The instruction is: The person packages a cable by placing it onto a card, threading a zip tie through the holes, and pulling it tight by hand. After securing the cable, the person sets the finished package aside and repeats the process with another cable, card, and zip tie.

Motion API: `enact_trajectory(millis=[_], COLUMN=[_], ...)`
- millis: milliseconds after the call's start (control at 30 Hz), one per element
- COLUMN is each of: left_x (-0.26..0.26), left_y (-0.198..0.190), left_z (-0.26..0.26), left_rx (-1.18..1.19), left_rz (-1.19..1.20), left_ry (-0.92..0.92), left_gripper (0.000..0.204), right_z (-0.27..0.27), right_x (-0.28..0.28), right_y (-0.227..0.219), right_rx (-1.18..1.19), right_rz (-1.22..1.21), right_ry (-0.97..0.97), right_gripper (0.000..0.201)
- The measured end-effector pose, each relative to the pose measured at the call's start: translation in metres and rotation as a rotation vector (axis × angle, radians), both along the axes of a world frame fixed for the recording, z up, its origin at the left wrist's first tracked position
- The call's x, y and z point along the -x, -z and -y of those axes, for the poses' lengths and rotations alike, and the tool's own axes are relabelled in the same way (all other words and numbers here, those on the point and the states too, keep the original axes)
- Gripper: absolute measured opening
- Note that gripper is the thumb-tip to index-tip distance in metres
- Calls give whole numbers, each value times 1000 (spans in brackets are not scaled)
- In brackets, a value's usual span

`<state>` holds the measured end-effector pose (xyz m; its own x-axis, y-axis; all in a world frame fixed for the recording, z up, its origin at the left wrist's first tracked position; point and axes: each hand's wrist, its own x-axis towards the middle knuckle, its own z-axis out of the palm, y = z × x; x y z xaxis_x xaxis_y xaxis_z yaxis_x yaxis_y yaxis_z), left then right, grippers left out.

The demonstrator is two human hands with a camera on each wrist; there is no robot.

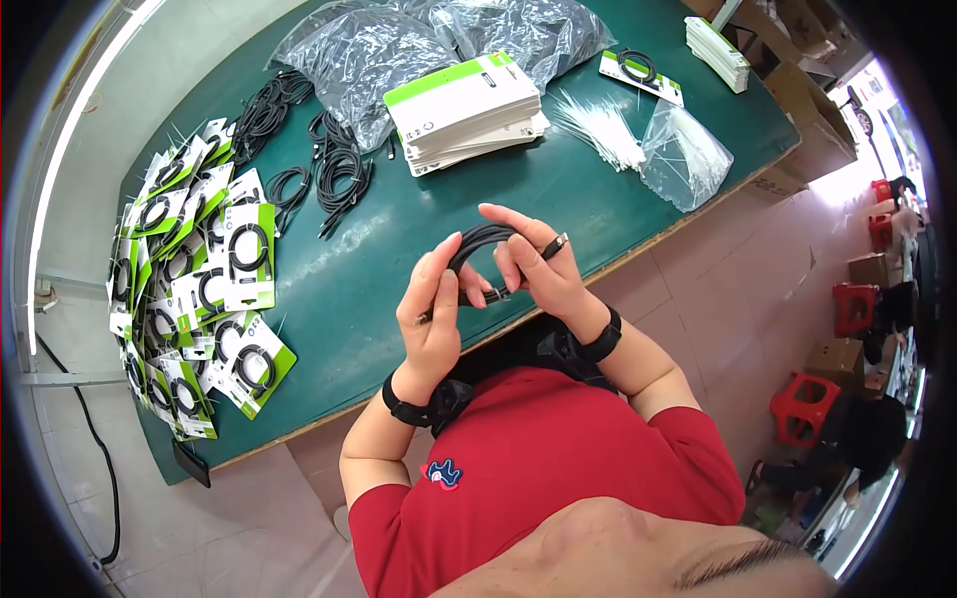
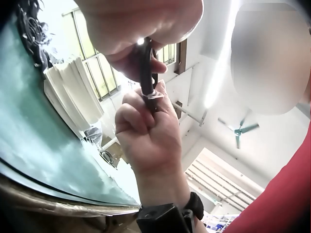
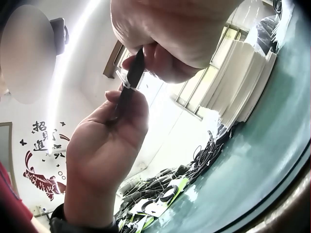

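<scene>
Both hands hold a coiled black cable (image 1: 482, 237) above the near edge of the green table. My left hand (image 1: 431, 309) grips the left side of the coil between thumb and fingers. On the other side, my right hand (image 1: 550, 274) pinches the coil, and a metal plug (image 1: 560, 241) sticks out past its fingers. A thin white tie (image 2: 153, 95) wraps the lower part of the cable, beside the right hand's fingers in the left wrist view. The right wrist view shows another light tie (image 3: 127, 83) around the cable near the left hand. Fingers hide part of the coil.
Carded cables (image 1: 249, 249) pile up on the left of the table (image 1: 399, 369). Loose black cable coils (image 1: 344, 177) lie behind. A stack of cards (image 1: 464, 110) stands near clear plastic bags (image 1: 369, 60). White zip ties (image 1: 598, 125) and a bag of them (image 1: 688, 154) lie right.
</scene>
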<state>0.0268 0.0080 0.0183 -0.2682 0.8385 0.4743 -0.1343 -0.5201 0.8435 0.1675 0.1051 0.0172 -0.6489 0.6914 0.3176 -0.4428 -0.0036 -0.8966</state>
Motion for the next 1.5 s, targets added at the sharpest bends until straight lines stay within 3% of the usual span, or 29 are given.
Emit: enact_trajectory(millis=[200, 333, 600, 667, 800, 867, 900, 1033, 1200, 1433, 1500], left_x=[7, 13, 18, 15, 4, -3, -9, -24, -14, 4, 9], left_y=[-19, -17, -16, -13, -10, -9, -8, -6, -10, -11, -11], left_z=[-1, -1, -5, -8, -17, -23, -27, -36, -37, -30, -30], left_rx=[269, 269, 286, 308, 326, 277, 275, 164, 203, 365, 430], left_rz=[195, 38, -79, -10, 255, 512, 512, 557, 577, 489, 368], left_ry=[65, 152, 244, 241, 204, 125, 123, -35, -49, 42, 47], left_gripper=[38, 39, 39, 39, 38, 36, 36, 34, 35, 40, 39], right_z=[-8, -8, -24, -26, -27, -20, -17, -6, -8, -22, -24], right_x=[-6, -8, -20, -20, -13, 2, 9, 28, 30, 9, 5], right_y=[-9, -22, -38, -38, -28, -21, -18, -11, -7, -15, -14], right_rx=[-86, -149, -309, -323, -47, 37, 78, 223, 231, 80, 79], right_rz=[173, 276, 499, 528, 473, 214, 84, 4, 12, 354, 391], right_ry=[30, 21, -139, -181, -166, -30, 37, 124, 115, -14, -27], right_gripper=[42, 37, 32, 31, 35, 39, 41, 47, 48, 49, 48])
